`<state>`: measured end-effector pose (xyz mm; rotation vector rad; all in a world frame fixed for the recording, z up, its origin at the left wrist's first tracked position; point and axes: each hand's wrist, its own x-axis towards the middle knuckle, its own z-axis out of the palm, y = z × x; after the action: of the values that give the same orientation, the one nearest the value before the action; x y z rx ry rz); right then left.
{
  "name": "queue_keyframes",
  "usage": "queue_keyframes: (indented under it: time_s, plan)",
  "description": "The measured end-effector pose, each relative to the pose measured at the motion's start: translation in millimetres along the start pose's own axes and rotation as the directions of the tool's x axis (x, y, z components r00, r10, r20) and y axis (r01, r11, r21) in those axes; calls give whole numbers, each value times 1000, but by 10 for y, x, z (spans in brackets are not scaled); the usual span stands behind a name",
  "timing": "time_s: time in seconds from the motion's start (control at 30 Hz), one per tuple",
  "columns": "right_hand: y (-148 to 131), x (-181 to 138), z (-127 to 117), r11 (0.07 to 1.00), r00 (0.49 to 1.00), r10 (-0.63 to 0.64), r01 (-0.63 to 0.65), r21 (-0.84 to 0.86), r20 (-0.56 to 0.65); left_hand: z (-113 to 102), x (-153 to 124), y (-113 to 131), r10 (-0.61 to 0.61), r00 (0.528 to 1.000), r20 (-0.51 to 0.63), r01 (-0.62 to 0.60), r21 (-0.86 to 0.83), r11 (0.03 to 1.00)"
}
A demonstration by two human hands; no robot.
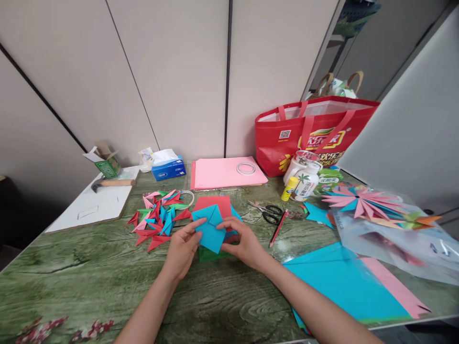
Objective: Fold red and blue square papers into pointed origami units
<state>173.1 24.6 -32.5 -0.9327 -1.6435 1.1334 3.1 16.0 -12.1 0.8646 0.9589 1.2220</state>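
Note:
A blue sheet of folded origami paper (pixel 211 232) is held up over the table, tilted, with crease lines near its top corner. My left hand (pixel 182 246) pinches its left edge between thumb and fingers. On its right edge, my right hand (pixel 242 239) grips it the same way. Beneath and behind it lie a red paper square (pixel 217 204) and a green paper (pixel 211 254), partly hidden by the hands. To the left is a pile of folded paper pieces (pixel 158 220) in red, pink, blue and green.
Scissors (pixel 270 212) and a pencil (pixel 278 229) lie to the right, near a glue stick (pixel 289 188). Pink sheets (pixel 225 173) and a tissue box (pixel 168 168) are behind. Large blue paper (pixel 344 282) and a folded paper flower (pixel 362 203) lie right. A hammer (pixel 113 183) rests on a whiteboard (pixel 89 208).

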Motion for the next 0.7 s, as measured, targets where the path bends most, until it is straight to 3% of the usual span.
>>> queue_keyframes:
  time_s: [0.47, 0.7]
  plan:
    - [13, 18, -40, 998, 999, 43, -43, 37, 3, -16, -24, 37, -36, 998, 58, 33, 55, 998]
    - [28, 59, -35, 1000, 988, -20, 16, -26, -153, 35, -61, 68, -38, 997, 71, 34, 53, 998]
